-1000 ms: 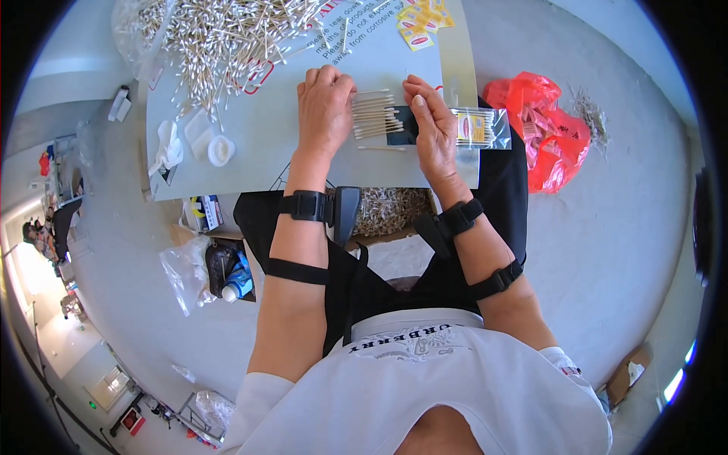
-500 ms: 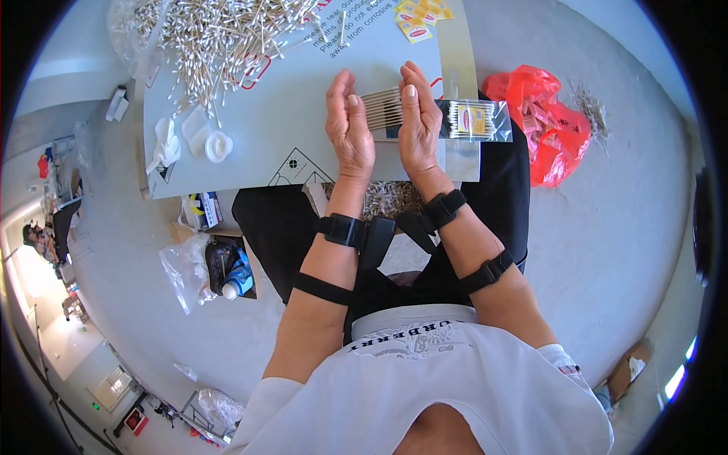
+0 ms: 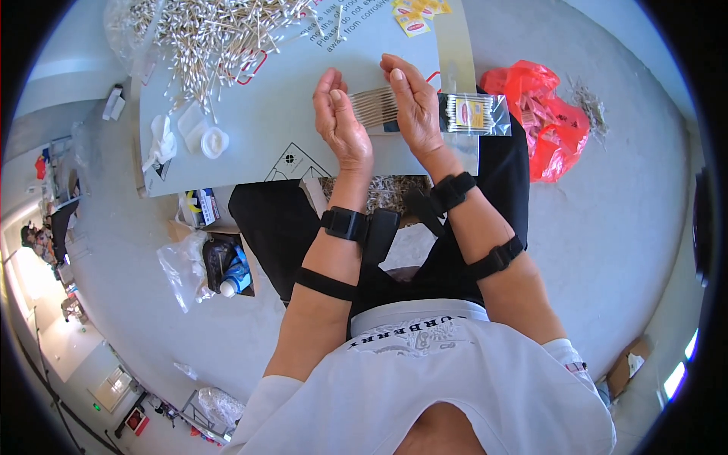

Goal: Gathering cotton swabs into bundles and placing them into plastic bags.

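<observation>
A flat row of cotton swabs [image 3: 374, 108] lies crosswise between my two hands above the table, only its pale sticks showing. My left hand [image 3: 343, 127] cups the left end, fingers slightly curled and thumb up. At the opposite end, my right hand [image 3: 418, 114] holds the swabs, its fingers leaning left over them. Both sets of tips are hidden by my palms. Just right of my right hand, a clear packet [image 3: 472, 114] of swabs with a yellow label lies at the table's edge. A dark strip shows under the swabs beside my right hand.
Loose swabs [image 3: 220, 45] are heaped at the table's far left, near a small round white container [image 3: 214, 142]. Yellow labels [image 3: 417, 17] lie at the back. A red plastic bag [image 3: 542, 125] rests on the floor to the right. Below the table edge is a box of swabs [image 3: 379, 193].
My right hand has tilted, its fingers now leaning further left over the swabs. My left hand has shifted slightly left. The swabs stay between both hands.
</observation>
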Action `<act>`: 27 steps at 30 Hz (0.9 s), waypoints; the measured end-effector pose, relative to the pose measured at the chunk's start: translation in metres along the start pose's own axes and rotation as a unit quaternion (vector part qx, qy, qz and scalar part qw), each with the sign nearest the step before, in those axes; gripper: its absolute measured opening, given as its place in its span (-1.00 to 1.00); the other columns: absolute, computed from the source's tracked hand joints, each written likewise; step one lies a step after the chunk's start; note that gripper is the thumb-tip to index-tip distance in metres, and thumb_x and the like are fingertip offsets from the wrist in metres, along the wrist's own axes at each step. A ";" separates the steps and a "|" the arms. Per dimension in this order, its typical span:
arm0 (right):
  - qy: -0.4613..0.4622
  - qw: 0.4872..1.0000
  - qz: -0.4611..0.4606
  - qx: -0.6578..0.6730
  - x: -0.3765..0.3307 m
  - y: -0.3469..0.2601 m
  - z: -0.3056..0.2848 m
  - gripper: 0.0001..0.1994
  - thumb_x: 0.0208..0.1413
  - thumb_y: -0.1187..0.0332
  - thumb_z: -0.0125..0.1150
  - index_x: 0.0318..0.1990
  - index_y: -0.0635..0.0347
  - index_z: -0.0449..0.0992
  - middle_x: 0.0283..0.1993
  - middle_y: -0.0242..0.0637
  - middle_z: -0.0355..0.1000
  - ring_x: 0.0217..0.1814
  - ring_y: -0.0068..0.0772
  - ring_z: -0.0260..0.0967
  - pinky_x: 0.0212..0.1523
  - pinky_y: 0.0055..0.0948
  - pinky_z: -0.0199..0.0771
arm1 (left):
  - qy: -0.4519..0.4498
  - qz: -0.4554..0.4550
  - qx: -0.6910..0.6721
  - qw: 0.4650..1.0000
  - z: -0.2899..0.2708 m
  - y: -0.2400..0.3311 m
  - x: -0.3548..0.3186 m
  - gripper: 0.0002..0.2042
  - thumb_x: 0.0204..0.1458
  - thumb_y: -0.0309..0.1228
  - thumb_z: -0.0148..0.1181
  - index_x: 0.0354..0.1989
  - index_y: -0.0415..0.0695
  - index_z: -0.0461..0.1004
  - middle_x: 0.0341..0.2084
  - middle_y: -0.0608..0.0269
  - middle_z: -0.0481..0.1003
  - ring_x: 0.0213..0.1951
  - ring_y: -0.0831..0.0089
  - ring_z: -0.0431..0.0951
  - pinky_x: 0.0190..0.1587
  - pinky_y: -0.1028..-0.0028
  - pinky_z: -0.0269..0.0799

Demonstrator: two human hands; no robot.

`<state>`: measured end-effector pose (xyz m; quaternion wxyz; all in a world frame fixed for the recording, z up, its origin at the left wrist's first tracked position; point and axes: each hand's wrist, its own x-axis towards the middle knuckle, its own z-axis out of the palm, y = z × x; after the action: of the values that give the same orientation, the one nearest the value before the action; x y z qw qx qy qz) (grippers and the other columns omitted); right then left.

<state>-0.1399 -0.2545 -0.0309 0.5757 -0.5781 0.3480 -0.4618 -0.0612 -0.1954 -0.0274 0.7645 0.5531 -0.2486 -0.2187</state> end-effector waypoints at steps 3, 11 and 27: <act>0.006 0.999 0.024 0.047 -0.012 -0.003 -0.006 -0.72 0.27 0.36 0.03 0.04 0.36 0.43 0.08 -0.07 0.40 0.08 -0.32 0.35 0.13 -0.46 0.31 | 0.000 -0.013 -0.009 1.000 -0.002 -0.002 -0.001 -0.58 0.29 -0.28 -0.11 0.16 -0.38 0.26 0.13 -0.06 0.31 0.20 0.27 0.29 0.30 0.29 0.12; -0.249 0.924 -0.073 -0.280 -0.018 -0.044 -0.060 -0.31 -0.29 0.60 0.37 0.15 0.29 0.33 0.30 -0.12 0.19 0.27 0.03 0.22 0.24 -0.24 0.30 | -0.254 0.147 0.365 0.884 -0.040 0.015 0.010 -0.61 0.20 -0.40 -0.01 0.19 -0.21 0.29 0.20 0.04 0.30 0.27 0.19 0.24 0.33 0.22 0.05; 0.053 0.998 -0.004 0.031 -0.035 -0.007 -0.008 -0.63 0.24 0.49 0.02 0.19 0.37 0.29 0.32 -0.06 0.19 0.37 -0.22 0.13 0.33 -0.39 0.11 | -0.088 0.050 0.170 0.980 -0.011 0.006 -0.008 -0.54 0.31 -0.28 -0.16 0.31 -0.28 0.11 0.30 0.02 0.14 0.34 0.23 0.11 0.34 0.29 0.02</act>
<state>-0.1599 -0.2239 -0.0289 0.5721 -0.5363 0.3611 -0.5047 -0.0604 -0.1806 -0.0259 0.6447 0.6402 -0.3759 -0.1825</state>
